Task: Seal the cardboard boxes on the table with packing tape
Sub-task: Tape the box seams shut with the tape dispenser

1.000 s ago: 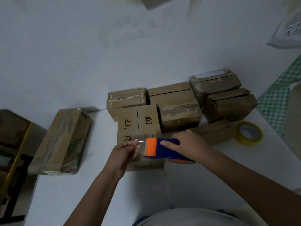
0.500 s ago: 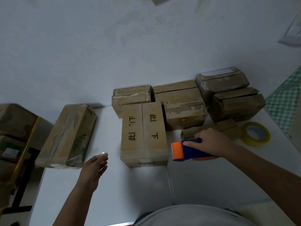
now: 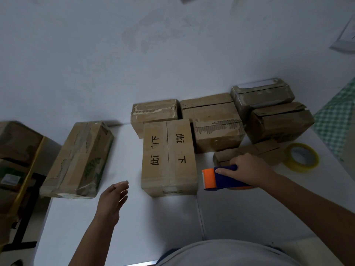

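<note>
A white table (image 3: 134, 223) is seen set against a pale wall. A tape dispenser (image 3: 221, 178), blue with an orange head, is gripped by the right hand (image 3: 249, 168), the fingers being curled over its body; it is held just right of the near end of a lettered box (image 3: 169, 158) and appears apart from it. The lettered box lies lengthwise at the table's centre, its top seam running from near to far, with black characters printed on both flaps. The left hand (image 3: 113, 200) is held open, fingers straight, empty, over the table to the near left of that box and clear of it.

A taped box (image 3: 78, 160) wrapped in clear film is noted well to the left, at the table's edge. A cluster of worn boxes (image 3: 217, 123) is stacked against the wall on the far side, right of centre. A small flat box (image 3: 249, 152) lies beyond the right hand. A yellow tape roll (image 3: 301, 157) lies flat at the far right.
</note>
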Tool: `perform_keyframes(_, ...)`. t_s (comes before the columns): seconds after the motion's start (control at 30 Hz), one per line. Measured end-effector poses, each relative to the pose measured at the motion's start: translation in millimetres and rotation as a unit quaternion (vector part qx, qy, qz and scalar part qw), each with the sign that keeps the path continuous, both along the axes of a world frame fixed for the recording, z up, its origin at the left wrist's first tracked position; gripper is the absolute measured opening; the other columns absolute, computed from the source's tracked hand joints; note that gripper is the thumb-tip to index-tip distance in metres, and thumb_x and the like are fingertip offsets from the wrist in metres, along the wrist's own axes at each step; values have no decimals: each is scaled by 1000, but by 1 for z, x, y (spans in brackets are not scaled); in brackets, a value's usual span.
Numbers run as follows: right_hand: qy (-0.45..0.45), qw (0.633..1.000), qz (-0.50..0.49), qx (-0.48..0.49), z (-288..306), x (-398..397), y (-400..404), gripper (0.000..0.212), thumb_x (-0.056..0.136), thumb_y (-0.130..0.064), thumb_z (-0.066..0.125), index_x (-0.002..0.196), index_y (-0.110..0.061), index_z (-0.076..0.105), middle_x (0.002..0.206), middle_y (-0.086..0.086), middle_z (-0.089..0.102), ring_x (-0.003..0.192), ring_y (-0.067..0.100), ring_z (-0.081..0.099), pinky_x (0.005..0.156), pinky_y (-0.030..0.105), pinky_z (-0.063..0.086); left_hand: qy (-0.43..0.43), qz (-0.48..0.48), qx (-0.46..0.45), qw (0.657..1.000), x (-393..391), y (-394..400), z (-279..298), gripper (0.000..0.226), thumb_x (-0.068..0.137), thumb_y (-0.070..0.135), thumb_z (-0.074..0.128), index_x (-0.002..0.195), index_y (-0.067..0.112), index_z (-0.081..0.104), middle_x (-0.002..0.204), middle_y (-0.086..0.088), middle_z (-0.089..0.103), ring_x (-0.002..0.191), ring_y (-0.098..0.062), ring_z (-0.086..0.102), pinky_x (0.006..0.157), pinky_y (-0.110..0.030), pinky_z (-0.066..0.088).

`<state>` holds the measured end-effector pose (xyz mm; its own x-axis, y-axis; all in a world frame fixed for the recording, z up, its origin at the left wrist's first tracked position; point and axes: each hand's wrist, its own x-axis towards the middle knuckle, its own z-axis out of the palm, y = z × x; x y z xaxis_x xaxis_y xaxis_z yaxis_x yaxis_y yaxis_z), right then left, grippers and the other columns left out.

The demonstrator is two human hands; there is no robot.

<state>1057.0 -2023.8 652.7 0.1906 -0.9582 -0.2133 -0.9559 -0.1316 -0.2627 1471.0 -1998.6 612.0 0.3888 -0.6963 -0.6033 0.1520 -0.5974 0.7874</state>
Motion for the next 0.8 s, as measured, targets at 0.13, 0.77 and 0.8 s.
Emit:
perform_keyframes(0.13,21,1000,-8,8,-5,5,-1,79,64,-92,18,62,-24,58,60,-4,57,55,6,52,47,24,32,-4,-4,-1,1000,-1,4,-1,7,93,15,66,98,12,71,104,-7,68,101,-22,63,86,-34,48)
perform_keyframes(0.77,42,995,-70,64,-27,45,9,72,79,-84,32,72,-17,60,65,0,55,61,14,55,56,28,42,-160,-151,51,974,7,-19,-15,66,72,53,80,119,18,48,112,-3,56,109,-23,54,94,-40,44)
perform_keyframes(0.8,33,994,-78,75,-29,45,9,72,79,-83,33,72,-17,59,64,0,54,61,14,55,57,28,43,-165,-153,47,973,7,-19,-15,67,70,54,80,118,18,49,110,-2,57,108,-22,54,91,-38,44)
